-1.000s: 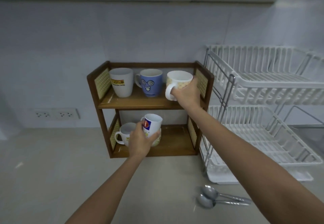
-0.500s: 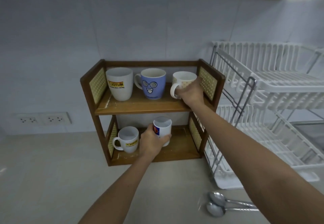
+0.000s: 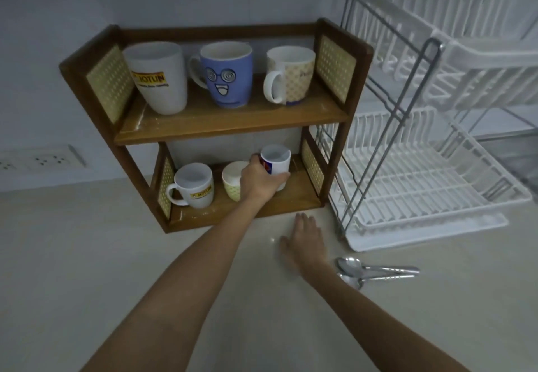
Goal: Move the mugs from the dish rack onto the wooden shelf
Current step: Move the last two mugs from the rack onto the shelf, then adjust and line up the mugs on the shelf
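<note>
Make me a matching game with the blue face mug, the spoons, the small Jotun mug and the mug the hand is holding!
Things:
1. blue face mug
2. spoons
3. small Jotun mug
4. red-and-blue logo mug

Places:
A. left end of the bottom shelf
B. counter, in front of the dish rack
C. in the left hand, at the right of the bottom shelf
D. middle of the top shelf

Pairs: 1-D, 2-B, 3-A, 4-C

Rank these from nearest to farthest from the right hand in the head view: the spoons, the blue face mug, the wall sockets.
From the right hand, flat on the counter:
1. The spoons, just to its right on the counter.
2. The blue face mug, up on the top shelf, middle spot.
3. The wall sockets, far left on the wall.
</note>
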`<state>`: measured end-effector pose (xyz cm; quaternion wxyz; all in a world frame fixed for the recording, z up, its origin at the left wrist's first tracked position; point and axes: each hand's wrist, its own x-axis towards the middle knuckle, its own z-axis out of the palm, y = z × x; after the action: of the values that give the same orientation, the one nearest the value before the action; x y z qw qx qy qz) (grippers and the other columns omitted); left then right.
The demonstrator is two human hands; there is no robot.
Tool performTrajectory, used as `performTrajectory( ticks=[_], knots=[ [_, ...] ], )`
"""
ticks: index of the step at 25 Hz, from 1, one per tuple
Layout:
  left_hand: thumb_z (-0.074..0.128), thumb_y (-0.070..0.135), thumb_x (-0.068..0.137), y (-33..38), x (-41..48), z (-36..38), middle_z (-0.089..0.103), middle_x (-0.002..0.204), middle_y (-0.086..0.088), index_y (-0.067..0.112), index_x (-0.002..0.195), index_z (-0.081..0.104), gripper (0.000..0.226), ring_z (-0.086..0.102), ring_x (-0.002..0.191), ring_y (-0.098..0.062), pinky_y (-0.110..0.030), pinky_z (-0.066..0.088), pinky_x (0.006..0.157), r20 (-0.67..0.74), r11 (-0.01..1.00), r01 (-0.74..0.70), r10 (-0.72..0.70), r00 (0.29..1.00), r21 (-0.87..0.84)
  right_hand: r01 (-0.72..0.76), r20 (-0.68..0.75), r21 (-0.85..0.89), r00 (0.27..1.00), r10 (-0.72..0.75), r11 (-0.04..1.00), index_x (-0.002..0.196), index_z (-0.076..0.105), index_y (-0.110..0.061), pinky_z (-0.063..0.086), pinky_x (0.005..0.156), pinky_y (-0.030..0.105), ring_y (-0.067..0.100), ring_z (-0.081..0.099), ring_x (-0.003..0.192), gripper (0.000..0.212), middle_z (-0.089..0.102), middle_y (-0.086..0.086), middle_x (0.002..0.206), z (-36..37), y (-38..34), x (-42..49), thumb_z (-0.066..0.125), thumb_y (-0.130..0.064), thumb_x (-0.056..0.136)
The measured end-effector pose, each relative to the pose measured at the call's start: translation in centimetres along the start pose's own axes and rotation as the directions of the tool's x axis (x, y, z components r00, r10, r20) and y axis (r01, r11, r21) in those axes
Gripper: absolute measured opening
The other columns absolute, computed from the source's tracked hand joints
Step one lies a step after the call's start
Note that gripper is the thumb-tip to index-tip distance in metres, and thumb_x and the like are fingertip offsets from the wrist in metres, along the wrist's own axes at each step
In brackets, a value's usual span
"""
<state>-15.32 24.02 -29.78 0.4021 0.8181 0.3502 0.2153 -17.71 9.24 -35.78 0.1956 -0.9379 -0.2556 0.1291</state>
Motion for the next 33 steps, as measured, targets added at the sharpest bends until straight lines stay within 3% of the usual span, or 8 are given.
performTrajectory(
  ticks=[2,7,18,25,27,29,31,33],
  knots=[
    [0.081,0.042,0.061,0.1,0.7,1.4,0.066,0.118,-0.010,0.012,0.119,0.053,0.071,0.061,0.108,-0.028,-0.035,0.050,0.086,0.032,1.000,0.024,-0.024,0.999,0.016,-0.030,0.230,-0.208,0.970,0.079,0.978,0.149,-0.007,-0.001,0.004,0.119,0.046,0.033,-0.007,0.147,0.088,-0.007,0.018,0.160,1.4,0.6,0.7,0.031,-0.057,0.094],
    [0.084,0.039,0.062,-0.1,2.3,5.1,0.064,0.122,-0.012,0.008,0.121,0.055,0.072,0.060,0.112,-0.029,-0.035,0.049,0.088,0.083,0.998,0.039,-0.042,0.996,0.042,0.012,0.363,-0.335,0.924,0.117,0.942,0.145,-0.026,-0.006,-0.008,0.118,0.051,0.032,-0.027,0.142,0.116,-0.031,0.015,0.154,2.9,1.4,1.8,0.025,-0.085,0.075],
    [0.084,0.029,0.067,-2.3,3.4,6.5,0.061,0.127,-0.015,0.003,0.130,0.048,0.076,0.057,0.117,-0.030,-0.035,0.046,0.093,0.111,0.999,0.046,-0.043,0.993,-0.025,0.019,0.385,-0.352,0.914,0.126,0.936,0.144,-0.028,-0.007,-0.012,0.117,0.052,0.031,-0.033,0.140,0.119,-0.035,0.015,0.153,3.0,1.6,2.2,0.026,-0.086,0.073],
    [0.064,0.018,0.086,-0.6,-0.1,-0.2,0.068,0.117,-0.006,0.012,0.120,0.058,0.035,0.062,0.108,-0.021,-0.032,0.049,0.092,0.166,0.995,-0.099,0.095,0.982,0.020,0.019,0.339,-0.368,0.934,0.115,0.930,0.146,-0.023,-0.006,-0.007,0.118,0.051,0.033,-0.026,0.143,0.115,-0.029,0.016,0.155,2.3,0.9,1.6,0.024,-0.084,0.075],
    [0.062,0.018,0.088,0.3,-1.3,-4.5,0.070,0.111,0.000,0.016,0.114,0.064,0.026,0.064,0.102,-0.012,-0.026,0.049,0.091,0.269,0.983,-0.184,0.173,0.948,0.016,0.009,0.347,-0.349,0.930,0.120,0.937,0.149,-0.015,-0.008,0.002,0.118,0.052,0.034,-0.016,0.146,0.106,-0.019,0.016,0.159,1.1,0.2,1.3,0.032,-0.075,0.082],
    [0.062,0.019,0.089,1.2,-2.4,-9.9,0.071,0.106,0.003,0.019,0.110,0.067,0.021,0.065,0.097,-0.008,-0.029,0.053,0.090,0.388,0.970,-0.241,0.225,0.894,-0.008,0.028,0.347,-0.264,0.936,0.068,0.964,0.150,0.016,-0.011,0.023,0.114,0.049,0.035,0.016,0.145,0.083,0.018,0.017,0.158,-1.6,-1.2,1.2,0.042,-0.061,0.088],
    [0.063,0.019,0.090,2.6,-3.0,-15.3,0.072,0.100,0.002,0.020,0.105,0.069,0.016,0.067,0.094,-0.009,-0.028,0.055,0.086,0.427,0.959,-0.284,0.262,0.866,-0.014,0.131,0.304,-0.105,0.948,-0.093,0.986,0.120,0.057,-0.016,0.046,0.098,0.041,0.029,0.056,0.117,0.047,0.061,0.011,0.127,-5.9,-3.2,1.5,0.046,-0.050,0.089],
    [0.062,0.021,0.090,4.9,-3.1,-20.2,0.074,0.093,0.002,0.020,0.101,0.069,0.013,0.069,0.089,-0.010,-0.024,0.058,0.077,0.373,0.951,-0.303,0.305,0.876,-0.065,0.195,0.298,0.110,0.929,-0.219,0.975,0.085,0.068,-0.018,0.057,0.079,0.037,0.022,0.070,0.083,0.031,0.075,0.006,0.091,-11.6,-6.1,1.5,0.049,-0.042,0.089]
  ],
)
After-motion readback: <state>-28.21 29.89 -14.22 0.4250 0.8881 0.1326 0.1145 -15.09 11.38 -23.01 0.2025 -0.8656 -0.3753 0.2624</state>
